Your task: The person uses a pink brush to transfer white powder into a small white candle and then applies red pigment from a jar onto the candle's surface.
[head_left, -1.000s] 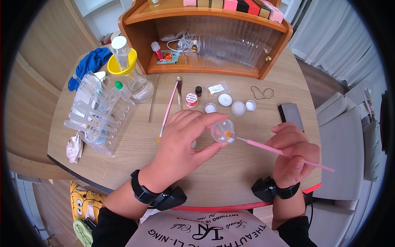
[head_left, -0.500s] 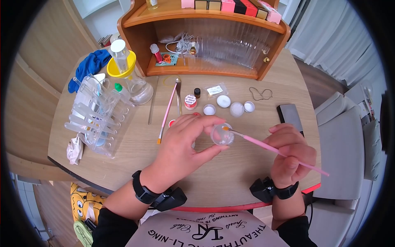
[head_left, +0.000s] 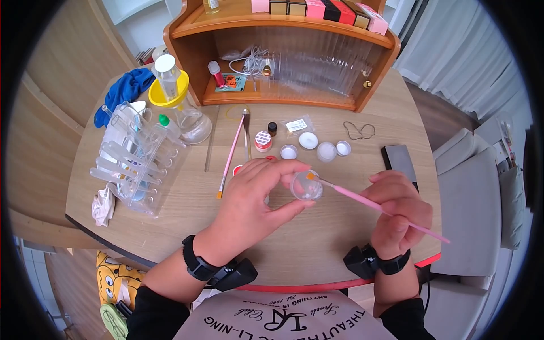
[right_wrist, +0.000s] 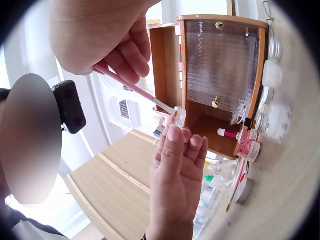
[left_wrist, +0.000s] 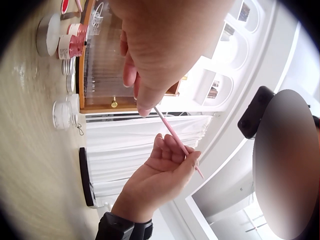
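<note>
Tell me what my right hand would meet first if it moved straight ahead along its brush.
Probably the small clear cup in your left hand. The pink brush in your right hand overlaps it in the head view, though contact is unclear.

The head view looks forward and steeply down from above the person's printed shirt (head_left: 277, 317), wide enough to take in both hands, the surface (head_left: 317, 243) and the cabinet (head_left: 283, 22) behind it. The left wrist view sits close beneath the left hand (head_left: 255, 195), which looms at its top; it lies sideways, the surface along its left side, and faces the right hand (head_left: 403, 218) and white curtain (left_wrist: 115, 150). The right wrist view is turned the opposite way, the surface down its right side, its own hand looming near and the left hand farther off. All three share the cabinet and pink brush (head_left: 362, 198).
</note>
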The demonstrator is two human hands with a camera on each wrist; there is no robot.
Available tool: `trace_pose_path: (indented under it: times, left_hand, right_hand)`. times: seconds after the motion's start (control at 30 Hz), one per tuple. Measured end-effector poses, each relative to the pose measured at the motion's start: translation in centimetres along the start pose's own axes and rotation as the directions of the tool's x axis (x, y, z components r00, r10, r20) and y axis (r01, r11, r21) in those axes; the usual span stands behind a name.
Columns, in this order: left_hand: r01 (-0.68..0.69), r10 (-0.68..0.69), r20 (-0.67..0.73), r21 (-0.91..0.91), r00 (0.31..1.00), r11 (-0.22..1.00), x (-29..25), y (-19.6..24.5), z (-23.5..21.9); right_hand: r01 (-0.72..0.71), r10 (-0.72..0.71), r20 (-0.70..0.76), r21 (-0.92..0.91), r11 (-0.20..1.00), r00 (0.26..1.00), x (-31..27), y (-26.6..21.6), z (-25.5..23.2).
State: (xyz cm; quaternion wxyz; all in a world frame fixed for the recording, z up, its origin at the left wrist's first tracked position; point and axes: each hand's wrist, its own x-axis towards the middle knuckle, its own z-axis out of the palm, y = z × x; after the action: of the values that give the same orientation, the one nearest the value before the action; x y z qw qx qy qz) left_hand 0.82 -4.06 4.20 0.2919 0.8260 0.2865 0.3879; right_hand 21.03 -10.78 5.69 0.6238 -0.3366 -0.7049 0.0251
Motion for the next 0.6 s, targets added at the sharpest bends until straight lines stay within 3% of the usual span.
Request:
trace_pose_path:
  times: [0.6]
  left_hand:
    - [0.01, -0.01, 0.002, -0.008, 1.0, 1.0, 0.01, 0.08, -0.06]
  right_hand:
    - [-0.02, 0.02, -0.019, -0.013, 1.0, 1.0, 0.02, -0.24, -0.07]
